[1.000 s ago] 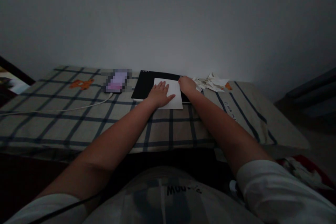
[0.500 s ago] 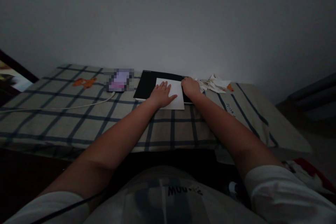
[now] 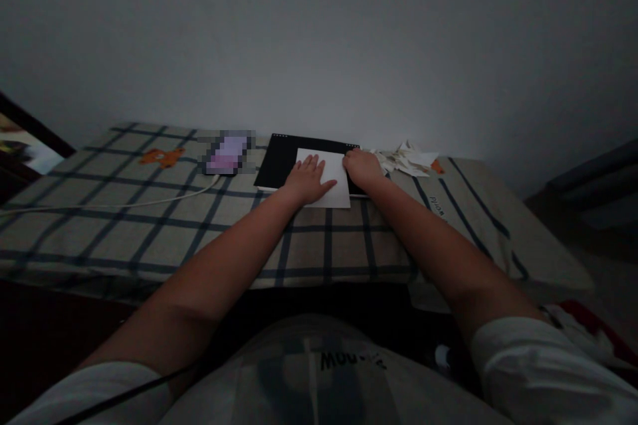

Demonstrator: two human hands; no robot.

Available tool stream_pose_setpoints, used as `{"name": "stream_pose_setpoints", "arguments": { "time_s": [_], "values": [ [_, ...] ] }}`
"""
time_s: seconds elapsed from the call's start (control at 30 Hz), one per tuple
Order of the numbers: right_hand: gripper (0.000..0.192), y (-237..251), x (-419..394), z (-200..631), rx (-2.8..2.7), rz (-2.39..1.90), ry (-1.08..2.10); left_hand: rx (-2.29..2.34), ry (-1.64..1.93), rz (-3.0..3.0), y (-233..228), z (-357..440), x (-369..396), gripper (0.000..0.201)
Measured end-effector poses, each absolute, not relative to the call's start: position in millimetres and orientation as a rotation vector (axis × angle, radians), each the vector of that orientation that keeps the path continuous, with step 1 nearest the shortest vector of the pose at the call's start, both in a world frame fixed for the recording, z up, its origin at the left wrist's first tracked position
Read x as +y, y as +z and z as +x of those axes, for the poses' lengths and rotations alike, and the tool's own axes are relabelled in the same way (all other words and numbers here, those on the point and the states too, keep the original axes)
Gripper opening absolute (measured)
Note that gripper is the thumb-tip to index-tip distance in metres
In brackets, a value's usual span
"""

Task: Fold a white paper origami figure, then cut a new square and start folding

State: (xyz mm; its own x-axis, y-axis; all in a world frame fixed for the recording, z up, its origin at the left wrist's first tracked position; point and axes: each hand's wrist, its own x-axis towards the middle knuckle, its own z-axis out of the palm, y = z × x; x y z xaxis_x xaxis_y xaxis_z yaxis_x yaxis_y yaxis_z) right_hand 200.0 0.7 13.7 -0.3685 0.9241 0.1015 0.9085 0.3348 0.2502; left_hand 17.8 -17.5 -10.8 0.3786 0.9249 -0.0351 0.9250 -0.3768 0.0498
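Note:
A sheet of white paper (image 3: 336,171) lies on a black-covered spiral notebook (image 3: 274,161), its near edge reaching past the notebook onto the cloth. Flat on the paper rests my left hand (image 3: 305,180), fingers spread and thumb pointing right. My right hand (image 3: 363,168) is at the paper's right edge, above the notebook's right part. Its fingers are curled together, and whatever they grip is hidden beneath them. Torn white paper pieces (image 3: 406,159) are heaped just right of that hand.
A checked cloth (image 3: 169,232) covers the table against a grey wall (image 3: 319,40). Left of the notebook lies a phone (image 3: 228,153) with a white cable (image 3: 149,202) running left. An orange bear-shaped print (image 3: 162,157) shows on the cloth at left.
The right hand has shifted very slightly along the paper's right edge. The left hand, paper and notebook stay in place.

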Motion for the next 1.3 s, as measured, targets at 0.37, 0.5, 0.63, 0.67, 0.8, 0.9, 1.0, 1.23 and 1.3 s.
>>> {"name": "stream_pose_setpoints", "arguments": {
  "time_s": [0.37,0.5,0.63,0.67,0.8,0.9,1.0,1.23,1.3],
  "values": [
    [0.04,18,-7,210,2.521,1.633,0.36,1.699,0.002,2.548,-8,18,-19,0.087],
    [0.039,19,-14,211,2.514,1.632,0.351,1.7,-0.001,2.547,-8,18,-19,0.087],
    [0.04,22,-25,211,2.523,1.532,0.38,1.697,0.017,2.551,-10,18,-18,0.088],
    [0.04,24,-28,211,2.522,1.512,0.381,1.696,0.019,2.551,-10,17,-17,0.088],
    [0.036,36,-37,208,2.45,1.568,0.318,1.699,0.022,2.553,-11,17,-17,0.087],
    [0.035,46,-42,202,2.372,1.655,0.27,1.712,0.019,2.552,-11,17,-18,0.087],
    [0.038,44,-41,195,2.44,1.729,0.296,1.711,0.022,2.559,-11,17,-19,0.087],
    [0.051,0,-25,193,2.662,1.682,0.171,1.743,0.069,2.563,-12,18,-22,0.085],
    [0.051,-6,-23,193,2.677,1.714,0.136,1.74,0.068,2.563,-12,18,-22,0.084]
  ]
}}
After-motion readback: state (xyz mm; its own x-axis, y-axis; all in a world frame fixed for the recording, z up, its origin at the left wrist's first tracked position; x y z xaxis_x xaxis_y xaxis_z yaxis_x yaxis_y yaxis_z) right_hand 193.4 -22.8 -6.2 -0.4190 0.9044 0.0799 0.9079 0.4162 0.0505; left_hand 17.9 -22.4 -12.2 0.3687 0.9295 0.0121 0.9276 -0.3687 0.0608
